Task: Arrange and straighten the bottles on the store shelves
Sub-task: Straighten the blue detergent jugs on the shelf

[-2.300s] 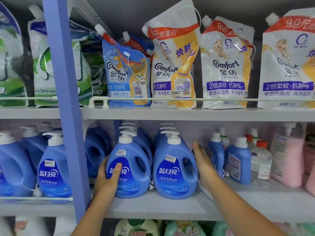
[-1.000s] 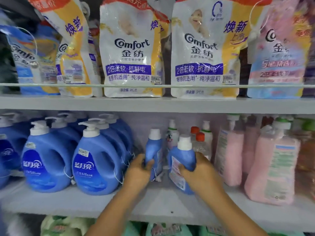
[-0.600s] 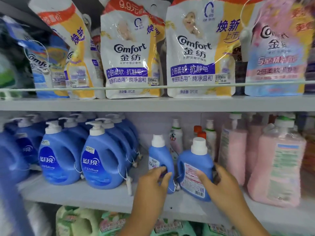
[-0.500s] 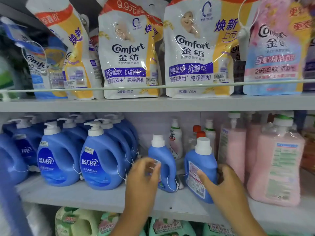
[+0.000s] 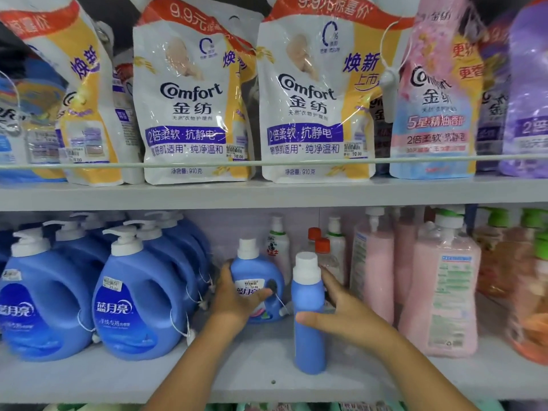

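Now, in the head view, the left hand (image 5: pixel 237 295) has a grasping grip on the small blue bottle (image 5: pixel 257 284), thumb across its label and fingers round its left side. 0.5 s ago that hand only reached toward the label; the bottle now faces front, label forward, standing on the lower shelf (image 5: pixel 261 378) just right of the big blue pump jugs (image 5: pixel 139 304). The right hand (image 5: pixel 347 315) grasps the second blue bottle (image 5: pixel 308 318), thumb in front and fingers behind. This bottle has turned since then: its printed label no longer shows, only a plain narrow side, and it stands upright nearer the shelf's front edge, apart from the first. Pink pump bottles (image 5: pixel 439 295) stand to the right, and Comfort pouches (image 5: pixel 192 96) line the upper shelf.
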`<state>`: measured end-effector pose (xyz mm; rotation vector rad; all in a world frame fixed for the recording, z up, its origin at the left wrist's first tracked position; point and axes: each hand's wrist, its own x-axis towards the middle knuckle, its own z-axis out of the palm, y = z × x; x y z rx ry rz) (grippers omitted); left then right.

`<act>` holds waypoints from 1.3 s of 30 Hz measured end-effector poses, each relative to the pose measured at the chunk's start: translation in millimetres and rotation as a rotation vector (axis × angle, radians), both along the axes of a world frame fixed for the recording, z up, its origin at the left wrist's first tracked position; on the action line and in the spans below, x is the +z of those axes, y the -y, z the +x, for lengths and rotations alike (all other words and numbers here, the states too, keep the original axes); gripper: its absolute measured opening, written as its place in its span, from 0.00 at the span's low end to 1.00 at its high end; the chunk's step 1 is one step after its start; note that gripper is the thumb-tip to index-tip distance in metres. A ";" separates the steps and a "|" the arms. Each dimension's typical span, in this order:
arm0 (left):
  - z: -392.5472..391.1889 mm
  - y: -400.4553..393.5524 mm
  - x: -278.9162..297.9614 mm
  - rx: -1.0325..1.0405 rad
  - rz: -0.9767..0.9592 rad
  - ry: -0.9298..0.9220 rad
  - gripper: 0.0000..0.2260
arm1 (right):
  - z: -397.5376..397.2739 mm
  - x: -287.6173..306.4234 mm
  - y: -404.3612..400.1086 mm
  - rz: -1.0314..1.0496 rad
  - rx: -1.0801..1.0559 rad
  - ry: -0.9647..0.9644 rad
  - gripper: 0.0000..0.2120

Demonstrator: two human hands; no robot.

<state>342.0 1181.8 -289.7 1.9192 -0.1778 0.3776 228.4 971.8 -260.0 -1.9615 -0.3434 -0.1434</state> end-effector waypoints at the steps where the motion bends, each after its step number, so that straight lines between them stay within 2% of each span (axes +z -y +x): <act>1: 2.7 -2.5 -2.6 -0.005 -0.003 0.003 0.38 | 0.2 2.8 -6.0 -0.083 -0.076 0.037 0.37; 4: 4.8 -7.2 -9.4 -0.015 -0.030 0.002 0.36 | 1.5 -2.8 -29.3 -0.452 -0.396 0.322 0.39; 6: 5.8 -5.7 -12.0 -0.039 -0.089 -0.021 0.33 | 2.1 -10.9 -45.4 -0.569 -0.487 0.440 0.44; 7: 6.2 -5.6 -13.5 -0.047 -0.116 -0.028 0.29 | 2.3 -15.2 -51.6 -0.538 -0.460 0.428 0.44; 11: 6.5 -16.7 -19.3 -0.110 -0.233 -0.088 0.11 | 4.9 -30.4 -61.7 -0.151 -0.244 0.259 0.40; 14: 9.1 -26.8 -24.1 -0.184 -0.292 -0.173 0.07 | 12.8 -37.1 -71.0 -0.151 -0.347 0.322 0.39; 18: 7.0 -30.6 -19.4 -0.230 -0.358 -0.246 0.17 | 29.0 -39.6 -87.9 -0.101 -0.462 0.296 0.42; 21: 5.2 -31.9 -18.5 -0.202 -0.517 -0.273 0.24 | 38.2 -42.5 -93.4 -0.045 -0.455 0.223 0.43; 23: -0.1 -30.4 -16.3 -0.173 -0.607 -0.261 0.24 | 41.2 -45.6 -95.9 -0.027 -0.416 0.195 0.42; 27: -9.1 -26.7 -13.2 -0.108 -0.662 -0.164 0.19 | 42.9 -45.3 -91.7 0.091 -0.292 0.069 0.37; 30: -14.1 -24.2 -8.5 -0.075 -0.655 -0.177 0.31 | 44.2 -40.0 -81.1 0.201 -0.234 0.026 0.44; 31: -16.8 -22.3 -6.3 -0.045 -0.633 -0.163 0.31 | 44.4 -37.8 -79.9 0.197 -0.217 0.016 0.45; 33: -16.9 -20.9 -3.2 0.053 -0.577 -0.108 0.24 | 46.4 -36.7 -82.9 0.183 -0.189 0.017 0.41; 34: -16.4 -22.1 -2.2 0.073 -0.558 -0.085 0.25 | 48.0 -39.3 -85.3 0.190 -0.184 0.028 0.40; 39: -1.8 -28.3 -16.9 0.058 -0.528 -0.136 0.44 | 54.6 -47.7 -92.0 0.214 -0.202 0.066 0.39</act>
